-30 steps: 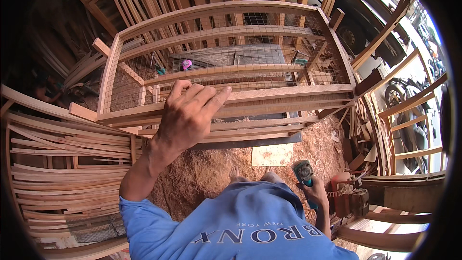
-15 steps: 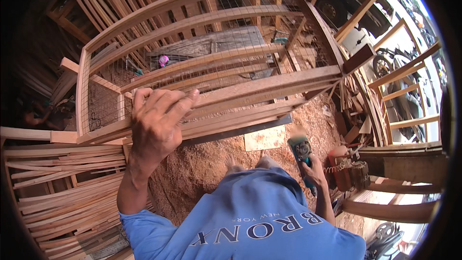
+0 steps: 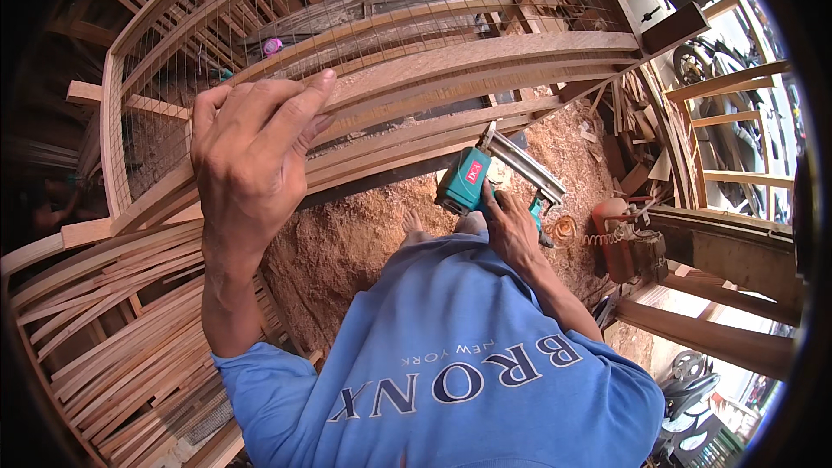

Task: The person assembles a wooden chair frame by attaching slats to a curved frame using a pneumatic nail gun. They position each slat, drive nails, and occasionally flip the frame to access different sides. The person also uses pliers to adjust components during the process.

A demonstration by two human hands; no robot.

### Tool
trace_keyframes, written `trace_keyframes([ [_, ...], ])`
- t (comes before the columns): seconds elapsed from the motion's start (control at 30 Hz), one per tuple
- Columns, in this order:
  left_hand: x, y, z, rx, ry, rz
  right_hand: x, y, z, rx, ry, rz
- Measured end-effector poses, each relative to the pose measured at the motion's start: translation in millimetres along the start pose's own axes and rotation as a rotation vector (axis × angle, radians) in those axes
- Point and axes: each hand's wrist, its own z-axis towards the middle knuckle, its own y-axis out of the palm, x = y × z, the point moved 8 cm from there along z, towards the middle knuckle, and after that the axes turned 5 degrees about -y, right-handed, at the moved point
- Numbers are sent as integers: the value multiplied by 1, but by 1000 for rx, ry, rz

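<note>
A large wooden frame (image 3: 485, 59) with wire mesh stretched across it stands tilted before me, its slatted side toward my body. At its near left rail, my left hand (image 3: 251, 152) is closed over the wood, with the thumb lying along the top. My right hand (image 3: 513, 230) grips a green air nail gun (image 3: 465, 180) with a long silver magazine. The gun is held just below the frame's near rails, its nose close to the lowest slat; whether they touch I cannot tell. My right fingers are partly hidden behind the handle.
Stacked wooden strips (image 3: 130, 338) lie at the left. A red air compressor (image 3: 611, 234) with a coiled hose (image 3: 568, 230) sits at the right. Wood shavings (image 3: 338, 243) cover the floor. Beyond the mesh is a grey bench (image 3: 399, 4) with a pink round item (image 3: 273, 46).
My right hand has raised the nail gun up and leftward to the frame, turning it. The frame and my left hand now appear higher and larger in the view.
</note>
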Motion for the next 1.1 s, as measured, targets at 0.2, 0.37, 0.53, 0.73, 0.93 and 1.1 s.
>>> trace_keyframes([
  [0.2,-1,1,-2,4,5,-11,-22,13,53,79,-87,-91],
  [0.37,-4,1,-2,19,5,-43,-37,27,125,151,-103,-61],
  [0.53,-4,3,0,4,15,-35,-43,39,174,171,-157,-142],
  [0.73,-4,2,-2,35,13,-50,-34,49,184,226,-253,-241],
  [0.93,-6,1,-2,35,1,-61,-74,5,140,53,-253,-461],
  [1.1,-5,1,-2,38,-1,-55,-151,-138,96,-43,-607,359],
])
